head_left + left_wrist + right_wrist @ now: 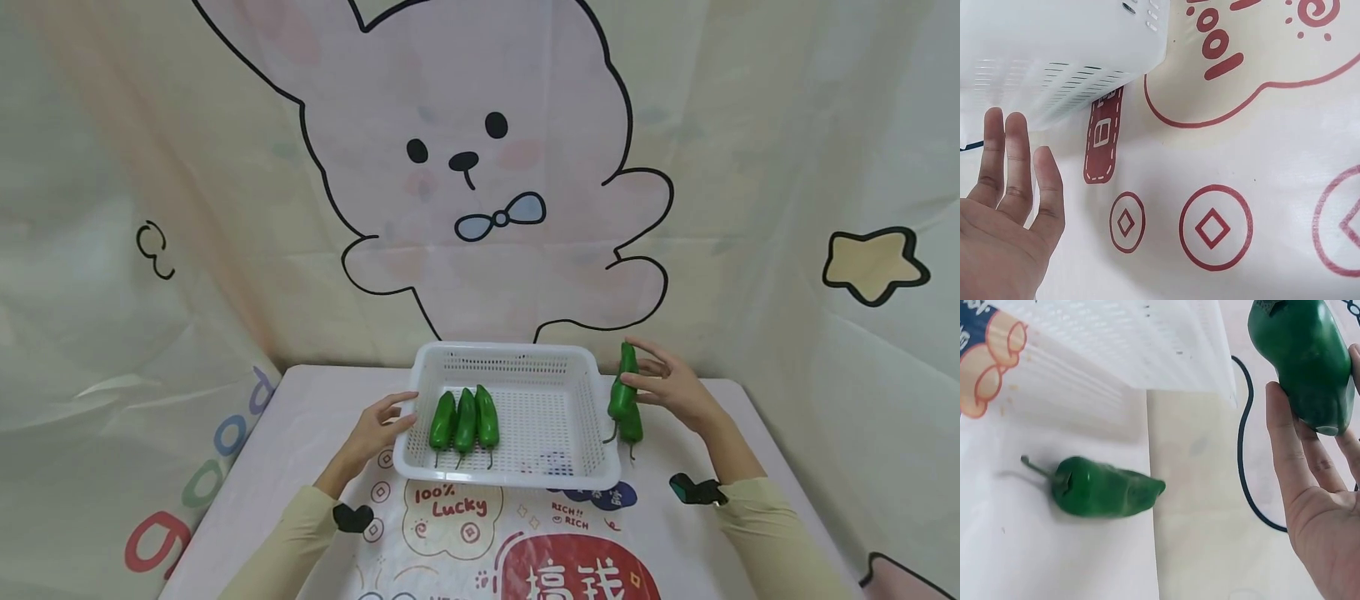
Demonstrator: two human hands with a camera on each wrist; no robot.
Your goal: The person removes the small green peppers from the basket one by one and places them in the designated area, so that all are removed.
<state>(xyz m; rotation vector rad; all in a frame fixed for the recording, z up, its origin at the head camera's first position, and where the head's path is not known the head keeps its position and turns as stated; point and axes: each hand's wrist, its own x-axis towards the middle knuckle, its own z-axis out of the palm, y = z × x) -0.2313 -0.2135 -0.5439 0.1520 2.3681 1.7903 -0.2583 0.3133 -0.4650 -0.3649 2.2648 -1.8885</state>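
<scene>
A white plastic basket (592,479) with slotted walls stands on the table, and three green peppers (466,421) lie side by side in its left half, stems toward the front. My left hand (381,429) is at the basket's left side, its fingers straight and its fingertips right at the wall (1022,81). Beyond the basket's right rim, my right hand (670,390) holds a green pepper (622,383) between thumb and fingers, stem end down, raised above the table. Another green pepper (1107,489) lies on the table below it, outside the basket, partly hidden in the head view.
The basket takes up the back middle of the table (322,383). A printed cover with red drawings and lettering (573,567) spreads over the front. Behind and at both sides hang cloth walls, one with a large cartoon animal (555,275).
</scene>
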